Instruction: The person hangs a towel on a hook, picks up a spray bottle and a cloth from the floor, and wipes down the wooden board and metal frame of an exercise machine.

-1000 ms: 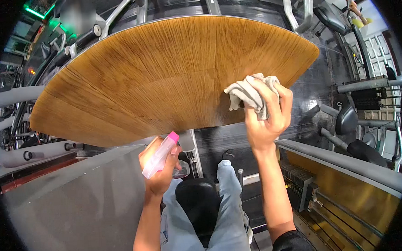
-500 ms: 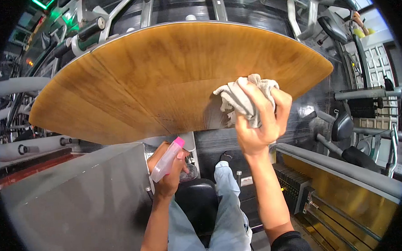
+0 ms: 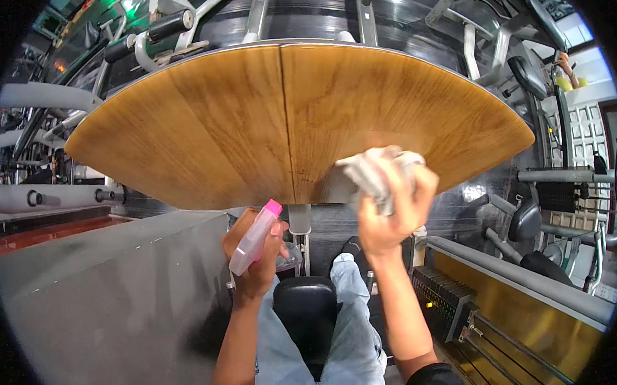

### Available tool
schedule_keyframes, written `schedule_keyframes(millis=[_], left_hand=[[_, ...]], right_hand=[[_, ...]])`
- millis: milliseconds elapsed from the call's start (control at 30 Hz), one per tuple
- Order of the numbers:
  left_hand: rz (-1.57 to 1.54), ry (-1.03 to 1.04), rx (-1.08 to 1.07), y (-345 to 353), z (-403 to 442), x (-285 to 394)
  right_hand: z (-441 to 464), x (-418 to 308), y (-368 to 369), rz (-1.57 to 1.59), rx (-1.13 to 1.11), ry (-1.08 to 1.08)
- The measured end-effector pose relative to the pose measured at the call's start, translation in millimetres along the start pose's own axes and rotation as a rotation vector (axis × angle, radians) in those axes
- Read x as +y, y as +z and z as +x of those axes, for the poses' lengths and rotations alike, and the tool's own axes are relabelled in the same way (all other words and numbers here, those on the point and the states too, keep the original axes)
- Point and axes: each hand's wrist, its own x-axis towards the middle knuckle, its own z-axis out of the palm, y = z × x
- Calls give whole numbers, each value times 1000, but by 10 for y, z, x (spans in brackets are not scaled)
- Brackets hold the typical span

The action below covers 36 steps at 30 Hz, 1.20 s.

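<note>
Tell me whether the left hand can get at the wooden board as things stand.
Probably yes: the left hand looks near the lower edge of the wooden board, with no obstacle visible between. The spray bottle it holds would likely hamper gripping, though.

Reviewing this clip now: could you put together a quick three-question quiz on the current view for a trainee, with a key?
1. Which of the person's hands holds the cloth?

2. True or false: the spray bottle in the left hand has a green nozzle tip.

3. As the camera sees it, where is the cloth relative to the dark seam in the wooden board? A) left of it; B) right of it; C) across it.

Key: 1. The right hand. 2. False; it is pink. 3. B.
</note>
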Motion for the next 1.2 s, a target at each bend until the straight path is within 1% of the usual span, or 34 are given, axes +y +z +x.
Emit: schedule_keyframes(millis=[67,100,167,233,300,367,433,467,500,567,600,633,700,767,800,833,867,900,967,1033,1100,1167,1200], left_hand=[[17,9,9,2,13,47],[31,-16,12,10,18,82],[45,-35,20,-28,40,70],[137,151,-27,-60,68,-36],[169,156,-32,-36,98,-25],[160,103,-64,-35,129,28],[125,100,-64,-78,135,24],[98,95,-70,-107,133,16],[94,95,-67,-136,122,-1],[22,124,3,-191,80,-39],[-5,112,24,-215,53,-19],[-6,114,28,-246,31,-43],[23,110,60,-341,-6,-112],[25,136,49,-434,-38,-130],[10,98,54,-479,-56,-135],[-1,60,58,-519,-71,-137],[-60,85,35,-563,-85,-91],[-55,80,43,-591,-100,-68],[-132,60,125,-617,-101,-46],[-79,88,127,-660,-116,-127],[-24,114,127,-685,-125,-163],[-37,158,109,-713,-122,-154],[-37,157,110,-725,-131,-144]], right_hand=[[-226,-26,71,23,-162,-66],[-388,-29,112,21,-266,-38],[-581,-26,100,44,-344,42],[-630,1,21,45,-232,140],[-606,3,-99,35,-91,198],[-406,-45,-185,-3,8,126],[-173,-120,-126,31,122,85],[-61,-152,-79,29,127,64],[75,-245,-85,-17,19,37],[182,-353,168,-51,39,18],[95,-304,338,10,200,15],[0,-292,347,-33,157,-39],[-196,-290,320,-59,-61,-139],[-551,-155,338,-35,-296,-173],[-648,-104,284,-67,-459,-148],[-599,-26,229,-67,-457,-148],[-514,85,174,-80,-389,-173],[-451,139,143,-91,-328,-196],[-39,-89,58,-94,-98,-92],[249,-292,171,-33,37,-102],[255,-451,298,22,12,-130],[131,-542,406,34,-168,-314],[-25,-545,470,26,-282,-334]])
